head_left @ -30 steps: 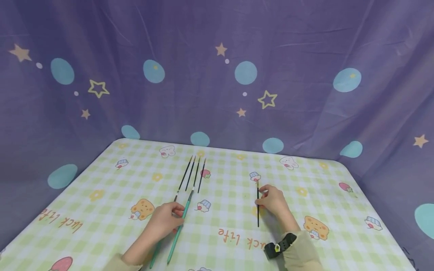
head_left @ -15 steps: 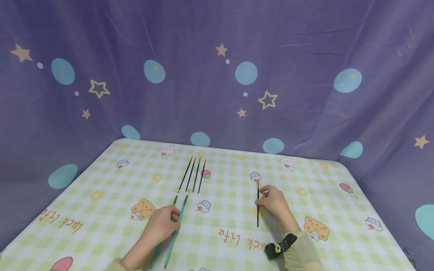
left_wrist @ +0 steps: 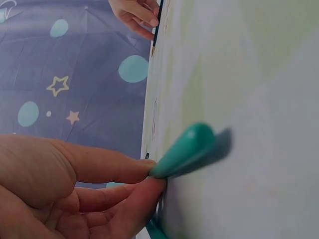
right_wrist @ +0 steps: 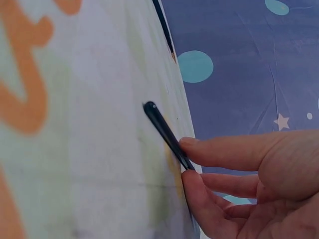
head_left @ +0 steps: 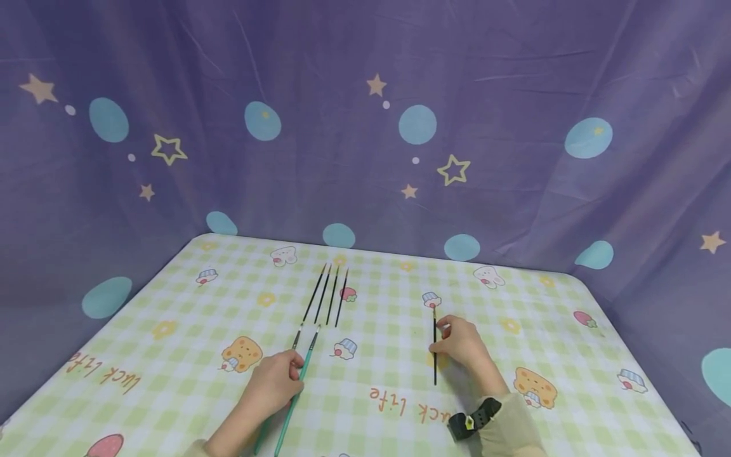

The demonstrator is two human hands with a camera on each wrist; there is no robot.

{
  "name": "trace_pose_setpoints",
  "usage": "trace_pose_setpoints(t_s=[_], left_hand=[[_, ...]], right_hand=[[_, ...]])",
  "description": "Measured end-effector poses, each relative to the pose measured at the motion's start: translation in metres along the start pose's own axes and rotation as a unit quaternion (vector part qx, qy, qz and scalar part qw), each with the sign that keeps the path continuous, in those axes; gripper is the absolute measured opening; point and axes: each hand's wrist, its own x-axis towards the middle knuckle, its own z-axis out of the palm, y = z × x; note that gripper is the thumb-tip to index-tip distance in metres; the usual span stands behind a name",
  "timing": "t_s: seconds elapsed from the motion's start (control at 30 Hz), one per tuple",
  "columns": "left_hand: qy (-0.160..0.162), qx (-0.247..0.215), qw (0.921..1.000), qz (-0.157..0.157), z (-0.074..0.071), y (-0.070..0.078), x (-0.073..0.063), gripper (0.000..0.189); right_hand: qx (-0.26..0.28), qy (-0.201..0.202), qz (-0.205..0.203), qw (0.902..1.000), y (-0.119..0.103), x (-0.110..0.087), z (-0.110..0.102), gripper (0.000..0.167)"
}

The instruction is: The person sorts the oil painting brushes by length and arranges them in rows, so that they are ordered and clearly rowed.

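Note:
My left hand (head_left: 275,383) pinches a green-handled paintbrush (head_left: 290,412) low over the table, its bristles pointing away from me. In the left wrist view the rounded end of that handle (left_wrist: 192,142) sticks out past thumb and finger. A second green paintbrush (head_left: 296,337) lies just left of it, partly hidden under the hand. My right hand (head_left: 461,343) pinches a thin black paintbrush (head_left: 435,371) between thumb and finger; the right wrist view shows its dark handle end (right_wrist: 158,117) close over the cloth.
Several thin black paintbrushes (head_left: 323,297) lie side by side farther back, left of centre. A green checked tablecloth (head_left: 388,355) with cartoon prints covers the table. Behind it hangs a purple curtain (head_left: 320,171). A black watch-like band (head_left: 474,420) is on the right wrist.
My left hand has drawn the green paintbrush back toward me, so its tip has come away from the black brushes. The right hand stays in place with its black paintbrush.

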Motion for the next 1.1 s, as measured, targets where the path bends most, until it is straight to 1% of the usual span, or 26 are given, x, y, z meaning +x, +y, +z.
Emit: trace_pose_setpoints(t_s=[0.27, 0.47, 0.67, 1.0, 1.1], left_hand=[[-0.011, -0.002, 0.9999, -0.002, 0.002, 0.001, -0.001, 0.021], [-0.007, 0.006, 0.9999, 0.009, 0.002, 0.001, 0.002, 0.021], [-0.01, 0.003, 0.9999, 0.006, 0.001, 0.001, 0.002, 0.021], [-0.006, -0.003, 1.0, 0.004, 0.002, -0.001, -0.001, 0.022], [-0.006, -0.008, 0.9999, 0.009, 0.002, -0.001, 0.0, 0.022]], right_hand=[[0.003, 0.005, 0.003, 1.0, 0.003, 0.0, 0.0, 0.044], [0.025, 0.009, 0.004, 0.9996, 0.002, 0.002, 0.002, 0.043], [0.026, 0.013, 0.003, 0.9996, -0.001, 0.003, 0.002, 0.043], [0.003, -0.019, 0.013, 0.9997, -0.007, 0.007, 0.0, 0.043], [0.001, -0.021, 0.012, 0.9997, -0.009, 0.01, 0.0, 0.042]])
